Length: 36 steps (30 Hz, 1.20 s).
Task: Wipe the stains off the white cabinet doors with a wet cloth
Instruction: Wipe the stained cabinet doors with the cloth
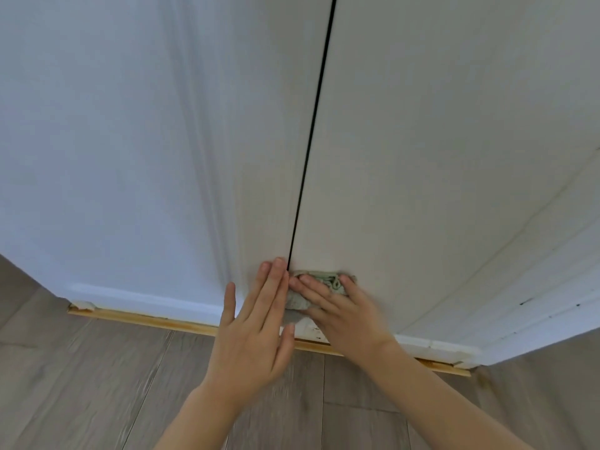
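Two white cabinet doors (422,141) fill the upper frame, split by a thin dark gap (311,141); grey wood floor (97,384) runs along the bottom. Low at centre, the left hand (256,323) lies flat on the left door, fingers spread. Just right of it, the right hand (341,310) presses a crumpled greenish cloth (321,280) against the right door's lower edge, fingers curled over it.
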Each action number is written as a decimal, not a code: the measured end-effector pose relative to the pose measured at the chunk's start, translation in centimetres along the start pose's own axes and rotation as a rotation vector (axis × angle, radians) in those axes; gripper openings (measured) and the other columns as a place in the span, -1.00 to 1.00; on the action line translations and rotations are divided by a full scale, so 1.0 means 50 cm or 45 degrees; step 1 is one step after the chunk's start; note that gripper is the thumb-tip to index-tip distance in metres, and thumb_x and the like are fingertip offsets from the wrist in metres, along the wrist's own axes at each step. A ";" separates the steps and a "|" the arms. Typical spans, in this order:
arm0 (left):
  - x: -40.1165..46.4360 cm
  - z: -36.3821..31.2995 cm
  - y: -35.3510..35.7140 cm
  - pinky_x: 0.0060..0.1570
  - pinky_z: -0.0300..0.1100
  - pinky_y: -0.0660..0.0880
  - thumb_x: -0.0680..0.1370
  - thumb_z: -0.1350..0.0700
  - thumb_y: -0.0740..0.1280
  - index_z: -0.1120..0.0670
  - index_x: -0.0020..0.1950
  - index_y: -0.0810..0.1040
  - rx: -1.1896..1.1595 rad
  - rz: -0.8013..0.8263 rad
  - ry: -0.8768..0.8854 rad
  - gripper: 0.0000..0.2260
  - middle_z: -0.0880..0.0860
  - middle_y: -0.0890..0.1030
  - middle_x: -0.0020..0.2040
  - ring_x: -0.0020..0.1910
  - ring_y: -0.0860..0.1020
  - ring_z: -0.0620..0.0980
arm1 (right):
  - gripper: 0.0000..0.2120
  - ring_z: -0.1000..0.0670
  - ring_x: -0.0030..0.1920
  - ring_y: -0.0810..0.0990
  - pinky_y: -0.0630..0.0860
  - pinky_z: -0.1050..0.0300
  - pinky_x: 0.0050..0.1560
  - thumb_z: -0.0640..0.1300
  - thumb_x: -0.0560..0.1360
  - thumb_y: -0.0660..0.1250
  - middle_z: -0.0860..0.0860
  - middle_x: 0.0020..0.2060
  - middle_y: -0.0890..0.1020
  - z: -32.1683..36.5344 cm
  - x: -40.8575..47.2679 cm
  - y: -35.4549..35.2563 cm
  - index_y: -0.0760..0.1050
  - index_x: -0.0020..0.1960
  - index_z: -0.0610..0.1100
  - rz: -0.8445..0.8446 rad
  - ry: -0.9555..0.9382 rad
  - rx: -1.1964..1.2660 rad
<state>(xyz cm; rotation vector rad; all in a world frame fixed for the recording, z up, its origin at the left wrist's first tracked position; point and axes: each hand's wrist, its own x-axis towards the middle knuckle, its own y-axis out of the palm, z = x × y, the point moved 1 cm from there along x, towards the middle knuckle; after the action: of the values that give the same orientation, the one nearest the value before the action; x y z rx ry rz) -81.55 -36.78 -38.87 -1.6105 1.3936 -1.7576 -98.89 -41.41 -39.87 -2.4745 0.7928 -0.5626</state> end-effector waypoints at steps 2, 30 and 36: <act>-0.004 0.007 0.012 0.44 0.05 -0.08 0.54 0.03 0.06 0.16 0.53 -0.01 0.007 0.009 0.003 -0.41 0.04 -0.04 0.55 0.52 -0.02 -0.04 | 0.16 -0.15 0.46 -0.44 -0.34 -0.22 0.42 0.16 0.34 0.35 -0.19 0.45 -0.43 0.020 -0.011 0.018 -0.47 0.45 -0.24 0.049 -0.085 -0.054; -0.005 0.018 0.060 0.43 0.07 -0.09 0.54 0.05 0.04 0.13 0.53 -0.15 0.030 -0.104 0.038 -0.38 0.00 -0.21 0.54 0.52 -0.14 -0.04 | -0.04 -0.21 0.40 -0.44 -0.59 -0.40 0.18 0.18 0.46 0.25 -0.22 0.36 -0.56 0.032 -0.211 0.135 -0.41 0.49 -0.04 0.819 -0.920 -0.195; -0.004 0.023 0.063 0.43 0.09 -0.09 0.55 0.04 0.04 0.13 0.53 -0.16 0.059 -0.085 0.046 -0.38 0.00 -0.23 0.54 0.52 -0.16 -0.05 | -0.19 -0.25 0.20 -0.62 -0.44 -0.29 0.27 0.14 0.59 0.08 -0.33 0.12 -0.66 0.115 -0.097 0.088 -0.52 0.32 -0.17 0.524 -0.829 -0.155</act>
<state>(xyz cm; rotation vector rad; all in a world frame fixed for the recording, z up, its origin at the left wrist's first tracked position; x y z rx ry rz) -81.50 -38.48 -41.77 -1.6264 1.3192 -1.8515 -101.44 -39.74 -48.01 -2.2746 1.0229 0.4300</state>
